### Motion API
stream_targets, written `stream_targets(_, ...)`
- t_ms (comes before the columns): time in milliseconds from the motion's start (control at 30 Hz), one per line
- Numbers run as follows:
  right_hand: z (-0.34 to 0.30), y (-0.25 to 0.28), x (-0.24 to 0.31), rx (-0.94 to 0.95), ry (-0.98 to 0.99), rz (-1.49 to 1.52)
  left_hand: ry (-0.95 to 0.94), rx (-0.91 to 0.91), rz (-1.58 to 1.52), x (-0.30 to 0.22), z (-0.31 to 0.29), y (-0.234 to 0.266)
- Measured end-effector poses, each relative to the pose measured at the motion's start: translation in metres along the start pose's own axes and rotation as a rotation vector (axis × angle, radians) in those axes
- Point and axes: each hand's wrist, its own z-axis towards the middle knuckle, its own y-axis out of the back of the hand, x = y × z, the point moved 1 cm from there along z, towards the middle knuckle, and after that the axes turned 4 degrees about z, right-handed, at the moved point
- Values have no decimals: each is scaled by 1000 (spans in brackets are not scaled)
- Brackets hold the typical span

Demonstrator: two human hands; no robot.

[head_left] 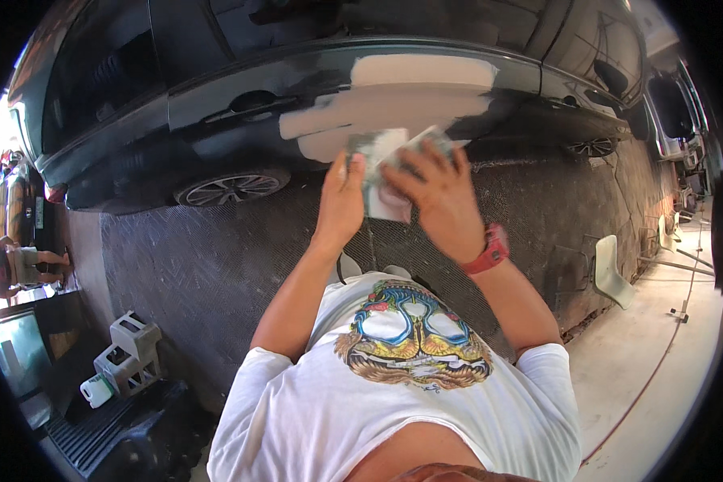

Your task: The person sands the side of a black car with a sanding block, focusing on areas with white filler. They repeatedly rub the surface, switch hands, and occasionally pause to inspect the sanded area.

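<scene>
In front of my chest, both hands are raised close together before the side of a dark car (217, 120). Closed along its edge, my left hand (343, 201) grips a flat, pale plate (388, 206) with whitish and grey-green smears. My right hand (442, 197), with a red watch on the wrist, is partly blurred. Its fingers lie over a flat, pale, grey-edged piece (432, 138) that overlaps the plate; the kind of piece is unclear. Just beyond my hands, beige filler (386, 108) covers the car's door in broad, uneven patches.
Dark textured flooring lies beneath me. Grey step stool (128, 353) and white jug (96, 391) are at the lower left. A pale chair (610, 273) stands right, near a cable (671, 353) on light floor. Another person (24, 265) is far left.
</scene>
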Motion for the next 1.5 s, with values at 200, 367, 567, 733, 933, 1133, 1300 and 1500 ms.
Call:
stream_targets(200, 27, -20, 30, 167, 179, 30, 157, -359, -635, 62, 51, 63)
stream_targets(367, 63, 3, 63, -41, 173, 570, 265, -114, -764, 26, 68, 78)
stream_targets(567, 59, -58, -11, 146, -140, 83, 261, 56, -868, 26, 78, 62)
stream_targets(733, 82, -16, -24, -32, -125, 37, 119, -127, -549, 44, 97, 64)
stream_targets(933, 101, -21, 5, -57, -13, 34, -40, -234, -91, 28, 107, 48)
stream_targets(1133, 65, -57, -26, 176, -75, 404, 169, -408, -678, 53, 123, 81)
stream_targets(1300, 30, -92, -120, -445, -957, 2083, 339, -397, -729, 69, 107, 128)
stream_targets(1500, 78, -131, -153, -352, -776, 970, 514, -409, -692, 81, 75, 117)
